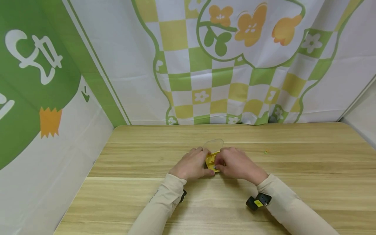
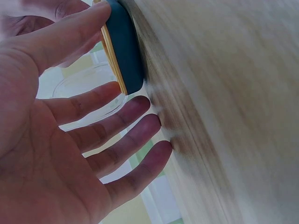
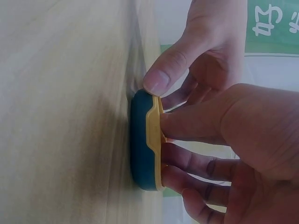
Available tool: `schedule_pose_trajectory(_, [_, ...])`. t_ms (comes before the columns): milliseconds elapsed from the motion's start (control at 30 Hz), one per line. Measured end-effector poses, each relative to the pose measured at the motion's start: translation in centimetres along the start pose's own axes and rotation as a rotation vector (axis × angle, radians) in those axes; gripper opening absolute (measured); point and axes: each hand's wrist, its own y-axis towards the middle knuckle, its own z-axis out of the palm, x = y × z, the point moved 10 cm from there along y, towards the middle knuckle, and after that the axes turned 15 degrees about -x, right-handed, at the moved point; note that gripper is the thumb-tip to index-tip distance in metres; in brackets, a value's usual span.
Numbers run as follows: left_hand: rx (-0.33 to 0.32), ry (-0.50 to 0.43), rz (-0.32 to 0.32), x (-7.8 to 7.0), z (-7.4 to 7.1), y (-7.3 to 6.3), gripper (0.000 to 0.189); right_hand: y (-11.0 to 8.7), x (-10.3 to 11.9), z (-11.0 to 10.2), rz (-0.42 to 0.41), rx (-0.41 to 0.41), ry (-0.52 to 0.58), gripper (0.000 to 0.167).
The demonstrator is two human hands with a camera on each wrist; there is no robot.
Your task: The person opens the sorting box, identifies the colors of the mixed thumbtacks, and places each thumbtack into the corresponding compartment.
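A small pill box (image 1: 210,159) with a yellow divided inside and a dark teal base (image 3: 141,144) stands on the table, its clear lid (image 1: 214,142) raised at the far side. My left hand (image 1: 191,165) grips the box from the left, thumb on the near edge and index finger at the far end; the other fingertips touch the table. From the right, my right hand (image 1: 237,164) reaches over the box, thumb and forefinger dipping inside. Close to those fingertips is a tiny greyish thing (image 1: 214,167). Whether they pinch it is hidden.
A few tiny orange and green pieces (image 1: 266,151) lie on the wooden table (image 1: 141,156) to the right of the box. A patterned curtain (image 1: 202,75) hangs along the far table edge. A black wrist device (image 1: 258,201) is on my right sleeve.
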Motion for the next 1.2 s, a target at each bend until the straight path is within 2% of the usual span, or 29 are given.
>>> schedule_pose_trajectory(333, [-0.003, 0.007, 0.004, -0.13, -0.08, -0.03, 0.061, 0.03, -0.02, 0.07, -0.002, -0.023, -0.018, 0.007])
schedule_pose_trajectory(1200, [-0.002, 0.000, -0.001, -0.14, -0.01, -0.04, 0.059, 0.02, 0.07, 0.02, 0.009, -0.021, -0.015, 0.010])
